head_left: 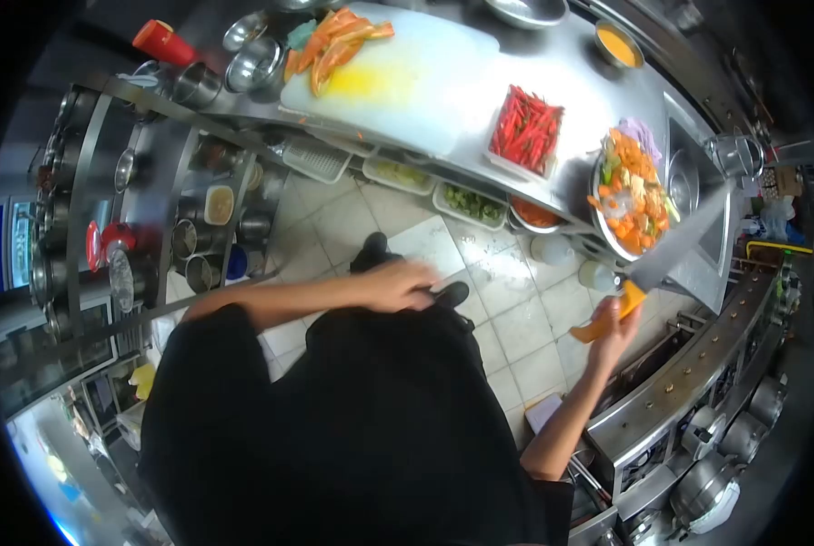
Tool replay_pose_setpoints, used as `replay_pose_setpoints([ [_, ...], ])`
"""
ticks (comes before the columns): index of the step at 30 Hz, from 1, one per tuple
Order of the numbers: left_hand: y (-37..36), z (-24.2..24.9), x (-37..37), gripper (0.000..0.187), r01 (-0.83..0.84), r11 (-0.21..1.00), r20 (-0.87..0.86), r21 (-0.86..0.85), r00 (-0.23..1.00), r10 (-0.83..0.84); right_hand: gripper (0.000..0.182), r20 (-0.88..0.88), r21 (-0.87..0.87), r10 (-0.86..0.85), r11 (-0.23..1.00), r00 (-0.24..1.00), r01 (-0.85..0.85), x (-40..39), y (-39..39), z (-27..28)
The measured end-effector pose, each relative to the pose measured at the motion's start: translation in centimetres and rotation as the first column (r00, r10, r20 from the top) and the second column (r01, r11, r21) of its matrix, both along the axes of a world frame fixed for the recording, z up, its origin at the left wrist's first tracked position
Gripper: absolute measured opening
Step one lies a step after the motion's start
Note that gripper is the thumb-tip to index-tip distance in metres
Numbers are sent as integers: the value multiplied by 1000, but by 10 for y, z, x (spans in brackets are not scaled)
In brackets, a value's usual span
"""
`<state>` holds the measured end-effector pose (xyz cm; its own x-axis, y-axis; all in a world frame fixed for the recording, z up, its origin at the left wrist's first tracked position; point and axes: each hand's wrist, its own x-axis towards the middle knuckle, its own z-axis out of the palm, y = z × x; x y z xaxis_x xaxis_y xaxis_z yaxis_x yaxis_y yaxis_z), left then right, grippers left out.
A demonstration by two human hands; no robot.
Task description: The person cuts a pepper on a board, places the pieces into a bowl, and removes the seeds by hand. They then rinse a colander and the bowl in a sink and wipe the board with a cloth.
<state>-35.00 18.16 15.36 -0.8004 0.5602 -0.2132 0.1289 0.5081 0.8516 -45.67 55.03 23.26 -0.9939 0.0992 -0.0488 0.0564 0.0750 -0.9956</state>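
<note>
My right hand [613, 335] is raised at the right and grips the orange handle of a large cleaver [675, 247]. Its blade points up toward the counter's edge, just below a metal bowl of mixed cut vegetables [630, 191]. My left hand [398, 284] is blurred and lies across my black shirt at the belly, with nothing seen in it. On the steel counter are a white cutting board [407, 86] with orange slices [334, 44] and a tray of red chilies [525, 127].
A sink [689, 182] sits right of the vegetable bowl. Metal bowls [252, 59] and a red-capped container [163, 41] stand at the counter's left end. Food tubs [469, 205] line the shelf below. Racks of steel pots [193, 241] stand left; a cooking range [698, 382] is right.
</note>
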Motion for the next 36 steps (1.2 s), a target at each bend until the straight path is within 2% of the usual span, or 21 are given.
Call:
replay_pose_setpoints([
  [1, -42, -59, 59, 51, -57, 993, 62, -108, 996, 64, 37, -39, 9, 22, 1000, 999, -22, 3, -30, -1],
  [2, -81, -53, 88, 53, -321, 941, 509, 105, 830, 227, 46, -16, 45, 49, 998, 999, -49, 8, -55, -8],
  [3, -112, -30, 97, 46, -282, 959, 408, 13, 878, 253, 54, 37, -31, 60, 998, 998, -59, 15, -94, -6],
  [4, -139, -23, 99, 36, -344, 938, 521, -42, 793, 314, 58, 99, -79, 159, 985, 982, -152, 18, -121, -22],
  [5, -167, -38, 96, 33, -424, 904, 575, -57, 726, 377, 56, 163, -95, 250, 967, 954, -238, 23, -156, -25],
  [6, -186, -39, 83, 33, -544, 837, 565, 54, 708, 424, 56, 251, -60, 279, 960, 927, -273, 25, -192, -30],
  [8, -208, -19, 36, 33, -706, 704, 246, 78, 698, 672, 58, 372, -147, 313, 950, 874, -277, 25, -249, -48],
  [10, -222, 6, -27, 37, -715, 660, -86, 229, 660, 746, 57, 394, -117, 278, 960, 876, -253, 25, -281, -63],
  [12, -230, -10, -81, 44, -698, 581, -113, 419, 595, 796, 57, 411, -106, 257, 966, 875, -235, 22, -304, -71],
  [14, -235, -31, -133, 47, -660, 637, -253, 398, 588, 768, 58, 433, -100, 193, 981, 881, -166, 23, -321, -75],
  [15, -233, -35, -154, 47, -650, 647, -248, 399, 602, 759, 58, 436, -96, 175, 984, 883, -148, 25, -329, -75],
  [17, -229, -43, -190, 51, -626, 731, -422, 272, 605, 675, 59, 449, -72, 105, 994, 887, -81, 31, -342, -75],
  [20, -232, -50, -226, 54, -592, 768, -490, 246, 607, 625, 59, 455, -48, 6, 999, 891, 18, 49, -353, -67],
  [23, -236, -51, -244, 53, -574, 769, -448, 280, 630, 634, 59, 476, -70, -55, 992, 878, 100, 57, -358, -67],
  [25, -239, -56, -258, 54, -573, 780, -455, 250, 642, 617, 59, 464, -84, -30, 993, 885, 78, 49, -360, -69],
  [31, -243, -59, -301, 55, -529, 782, -435, 329, 650, 623, 57, 414, -34, -19, 999, 910, 36, -12, -381, -80],
  [36, -232, -63, -342, 58, -522, 830, -494, 199, 678, 545, 57, 428, -11, 56, 998, 902, -57, -50, -394, -77],
])
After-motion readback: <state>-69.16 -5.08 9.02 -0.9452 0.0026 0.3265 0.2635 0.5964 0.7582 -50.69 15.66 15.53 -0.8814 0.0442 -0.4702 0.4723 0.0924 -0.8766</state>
